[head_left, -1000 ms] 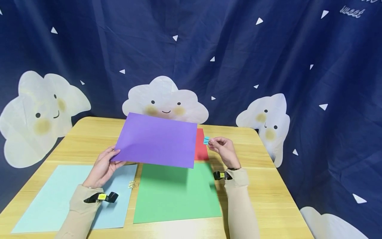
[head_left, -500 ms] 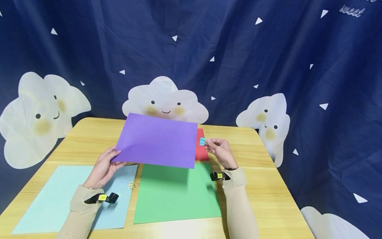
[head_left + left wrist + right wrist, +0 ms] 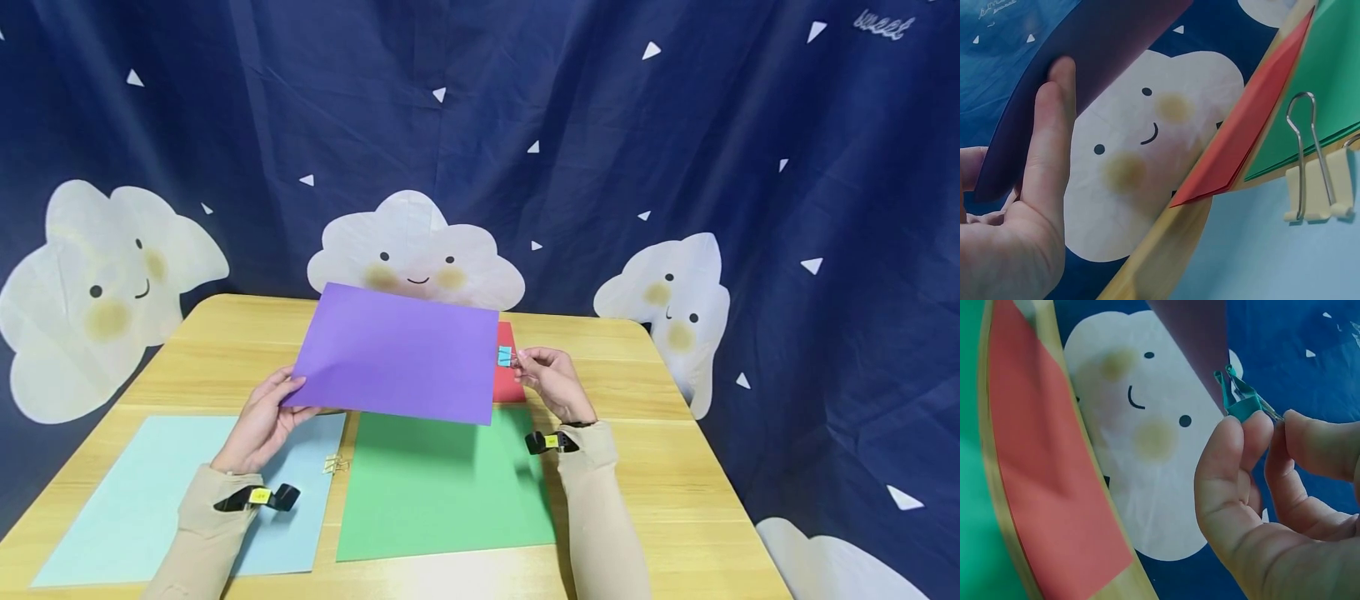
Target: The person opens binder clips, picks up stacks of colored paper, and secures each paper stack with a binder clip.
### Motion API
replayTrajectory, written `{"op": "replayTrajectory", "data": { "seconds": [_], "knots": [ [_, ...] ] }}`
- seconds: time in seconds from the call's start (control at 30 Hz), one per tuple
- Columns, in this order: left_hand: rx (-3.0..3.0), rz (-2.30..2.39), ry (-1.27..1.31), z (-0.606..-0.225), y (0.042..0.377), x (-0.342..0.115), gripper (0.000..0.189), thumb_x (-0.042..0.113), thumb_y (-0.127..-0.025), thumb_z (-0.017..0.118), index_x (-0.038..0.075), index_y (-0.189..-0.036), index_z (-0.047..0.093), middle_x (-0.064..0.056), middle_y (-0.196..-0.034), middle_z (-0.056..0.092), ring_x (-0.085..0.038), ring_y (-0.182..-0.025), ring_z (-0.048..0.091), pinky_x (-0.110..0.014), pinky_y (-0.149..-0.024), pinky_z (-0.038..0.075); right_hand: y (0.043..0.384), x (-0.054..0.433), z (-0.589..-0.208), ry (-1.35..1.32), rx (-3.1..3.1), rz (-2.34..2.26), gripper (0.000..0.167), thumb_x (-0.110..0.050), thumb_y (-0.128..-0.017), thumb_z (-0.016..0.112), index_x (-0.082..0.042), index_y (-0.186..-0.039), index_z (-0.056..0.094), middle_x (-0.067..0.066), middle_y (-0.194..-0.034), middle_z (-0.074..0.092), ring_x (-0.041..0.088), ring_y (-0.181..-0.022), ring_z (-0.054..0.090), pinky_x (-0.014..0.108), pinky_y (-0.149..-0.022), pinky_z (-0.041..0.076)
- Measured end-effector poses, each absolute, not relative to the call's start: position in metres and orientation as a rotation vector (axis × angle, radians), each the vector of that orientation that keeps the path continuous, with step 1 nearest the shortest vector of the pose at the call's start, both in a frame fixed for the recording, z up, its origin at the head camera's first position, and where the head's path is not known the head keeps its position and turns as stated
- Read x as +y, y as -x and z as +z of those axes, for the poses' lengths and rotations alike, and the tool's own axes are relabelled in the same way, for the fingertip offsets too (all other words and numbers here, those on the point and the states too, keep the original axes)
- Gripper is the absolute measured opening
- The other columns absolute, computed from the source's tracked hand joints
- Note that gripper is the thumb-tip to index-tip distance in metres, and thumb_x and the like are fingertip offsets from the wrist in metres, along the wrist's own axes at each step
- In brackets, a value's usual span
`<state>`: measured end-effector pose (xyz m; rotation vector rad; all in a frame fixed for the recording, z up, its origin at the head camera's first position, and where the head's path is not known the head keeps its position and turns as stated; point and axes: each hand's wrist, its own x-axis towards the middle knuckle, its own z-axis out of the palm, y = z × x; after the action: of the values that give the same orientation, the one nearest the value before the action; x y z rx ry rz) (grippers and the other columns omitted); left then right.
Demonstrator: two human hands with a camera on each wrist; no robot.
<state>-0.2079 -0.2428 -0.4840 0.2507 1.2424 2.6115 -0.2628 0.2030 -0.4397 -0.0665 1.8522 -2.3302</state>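
My left hand (image 3: 258,425) pinches the near left corner of a purple sheet of paper (image 3: 397,354), holding it tilted above the table. In the left wrist view, fingers (image 3: 1054,137) lie along the sheet's underside. At the sheet's right edge, my right hand (image 3: 555,379) pinches a light blue binder clip (image 3: 506,357) by its wire handles. The right wrist view shows the binder clip (image 3: 1241,400) spread at the paper's edge; whether it straddles the edge I cannot tell. Part of a red sheet (image 3: 508,379) is hidden behind the purple one.
Green paper (image 3: 446,508) lies in the middle of the wooden table (image 3: 660,500). Light blue paper (image 3: 142,500) lies at left, with a pale yellow binder clip (image 3: 334,464) on its right edge. A dark blue curtain (image 3: 480,125) hangs behind the table.
My right hand has moved left, bringing the light blue binder clip from beside the purple sheet up to its right edge. The left hand and purple sheet have barely moved.
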Motion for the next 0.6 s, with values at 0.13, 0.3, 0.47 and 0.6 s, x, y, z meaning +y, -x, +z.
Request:
{"op": "replayTrajectory", "data": {
  "seconds": [0.13, 0.3, 0.47, 0.6],
  "knots": [
    [1.241, 2.612, -0.267, -0.4846, 0.2076, -0.2427, 0.027, 0.006, -0.112, 0.036, 0.01, -0.13, 0.056, -0.007, -0.115, 0.073, -0.018, -0.104, 0.077, -0.028, -0.089, 0.064, 0.2634, 0.2033, -0.441, 0.062, 1.848, -2.319, 0.019, -0.002, -0.104, 0.057, -0.003, -0.088, 0.067, 0.002, -0.084, 0.071, 0.008, -0.07, 0.064, 0.018, -0.067, 0.06],
    [1.239, 2.617, -0.265, -0.485, 0.208, -0.2415, 0.027, 0.005, -0.112, 0.036, 0.011, -0.129, 0.056, -0.007, -0.115, 0.074, -0.018, -0.104, 0.077, -0.029, -0.089, 0.064, 0.2641, 0.2038, -0.4413, 0.051, 1.84, -2.303, 0.018, -0.002, -0.104, 0.057, -0.003, -0.089, 0.067, 0.002, -0.083, 0.071, 0.008, -0.07, 0.064, 0.018, -0.067, 0.06],
    [1.248, 2.615, -0.267, -0.4852, 0.2088, -0.2406, 0.027, 0.005, -0.112, 0.036, 0.011, -0.129, 0.056, -0.006, -0.115, 0.073, -0.018, -0.104, 0.077, -0.03, -0.089, 0.064, 0.2632, 0.2042, -0.4409, 0.034, 1.816, -2.312, 0.016, -0.002, -0.104, 0.057, -0.001, -0.091, 0.066, 0.003, -0.082, 0.071, 0.008, -0.07, 0.064, 0.018, -0.067, 0.06],
    [1.247, 2.613, -0.276, -0.4851, 0.2091, -0.2396, 0.028, 0.004, -0.112, 0.035, 0.011, -0.129, 0.056, -0.007, -0.116, 0.073, -0.018, -0.104, 0.077, -0.03, -0.09, 0.063, 0.2629, 0.2037, -0.4403, 0.03, 1.796, -2.314, 0.018, -0.002, -0.104, 0.057, -0.004, -0.089, 0.067, 0.002, -0.083, 0.072, 0.007, -0.07, 0.064, 0.018, -0.067, 0.06]
  ]
}}
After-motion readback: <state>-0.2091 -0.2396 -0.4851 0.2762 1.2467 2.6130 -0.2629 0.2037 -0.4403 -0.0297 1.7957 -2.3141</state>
